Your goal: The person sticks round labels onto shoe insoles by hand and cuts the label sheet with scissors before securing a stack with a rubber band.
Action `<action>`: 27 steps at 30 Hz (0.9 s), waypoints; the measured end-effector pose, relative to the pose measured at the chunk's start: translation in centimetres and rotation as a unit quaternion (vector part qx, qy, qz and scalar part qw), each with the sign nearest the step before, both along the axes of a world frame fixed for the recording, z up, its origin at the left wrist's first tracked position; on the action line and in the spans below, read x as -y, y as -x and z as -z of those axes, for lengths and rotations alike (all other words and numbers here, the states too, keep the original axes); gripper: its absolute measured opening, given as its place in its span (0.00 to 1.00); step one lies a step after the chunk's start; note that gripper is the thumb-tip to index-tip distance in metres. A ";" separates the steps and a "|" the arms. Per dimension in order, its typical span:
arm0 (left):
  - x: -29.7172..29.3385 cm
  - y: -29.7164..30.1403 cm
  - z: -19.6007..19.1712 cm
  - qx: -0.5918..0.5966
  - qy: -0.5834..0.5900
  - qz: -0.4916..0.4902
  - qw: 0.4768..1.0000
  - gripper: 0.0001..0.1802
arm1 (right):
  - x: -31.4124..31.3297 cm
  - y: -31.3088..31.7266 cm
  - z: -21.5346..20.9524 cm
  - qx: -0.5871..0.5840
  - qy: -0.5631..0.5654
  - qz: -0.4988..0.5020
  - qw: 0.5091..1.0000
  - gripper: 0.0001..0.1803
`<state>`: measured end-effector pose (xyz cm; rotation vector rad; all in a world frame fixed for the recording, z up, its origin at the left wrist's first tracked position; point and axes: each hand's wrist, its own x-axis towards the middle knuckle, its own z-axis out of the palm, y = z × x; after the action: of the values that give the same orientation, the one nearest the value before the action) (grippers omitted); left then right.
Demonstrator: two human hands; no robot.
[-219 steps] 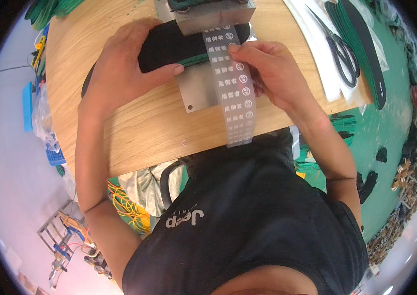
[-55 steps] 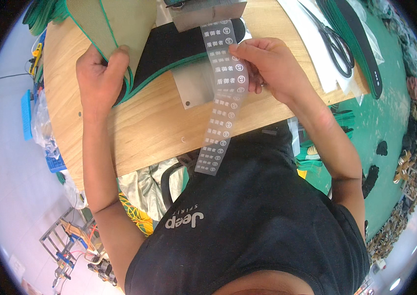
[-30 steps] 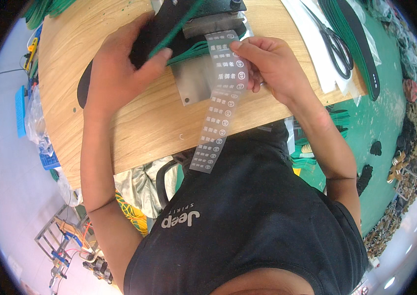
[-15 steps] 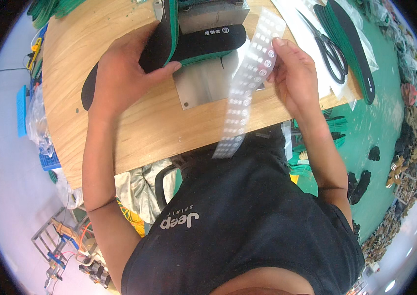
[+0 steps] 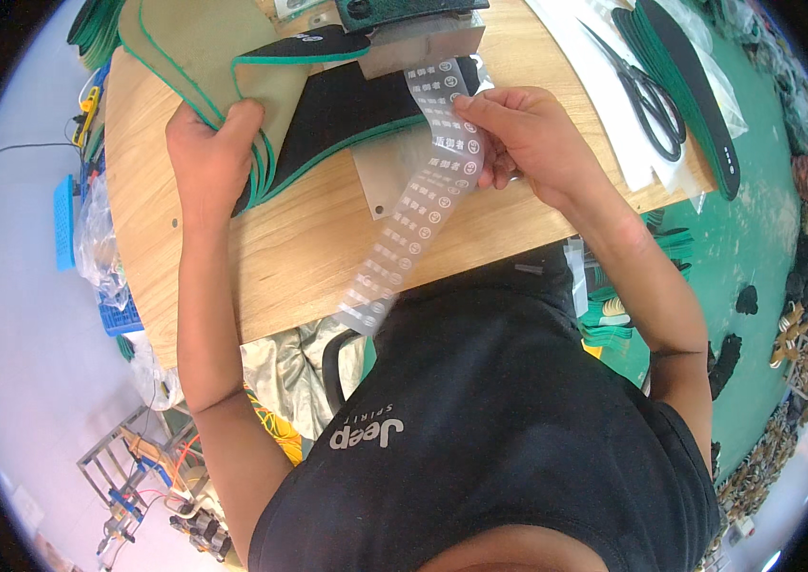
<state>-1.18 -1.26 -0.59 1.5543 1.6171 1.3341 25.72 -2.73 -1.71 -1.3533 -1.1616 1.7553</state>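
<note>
Pinched in the right hand point(image 5: 523, 138), a strip point(image 5: 423, 205) of repeated white lettering slants down-left from the press point(image 5: 423, 43) past the table point(image 5: 289, 276) edge; the left hand point(image 5: 208, 157) clasps green-edged insoles point(image 5: 204, 57), tan undersides bent up, the black insole point(image 5: 342, 110) lying crosswise, partly hidden by press and strip

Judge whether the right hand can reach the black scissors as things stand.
Probably yes: the black scissors lie uncovered to the right of the right hand, though it holds the translucent strip.

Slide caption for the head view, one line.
Left hand holds green-edged insoles; right hand pinches a printed translucent strip.
</note>
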 end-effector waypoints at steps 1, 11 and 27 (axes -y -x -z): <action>0.0 0.0 0.0 -0.005 0.002 -0.001 1.000 0.06 | 0.0 -0.1 0.1 0.007 -0.006 0.001 1.000 0.16; 0.2 0.3 0.6 -0.048 0.000 0.001 0.999 0.07 | 0.2 -0.1 0.6 0.039 -0.027 -0.007 0.999 0.17; 0.2 0.6 1.0 -0.058 -0.009 0.017 0.998 0.10 | 0.4 0.0 0.7 0.037 -0.037 -0.016 0.998 0.17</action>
<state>-1.75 -1.47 -1.58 1.6900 1.6440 1.2634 25.74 -3.09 -2.45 -1.3724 -1.2835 1.6803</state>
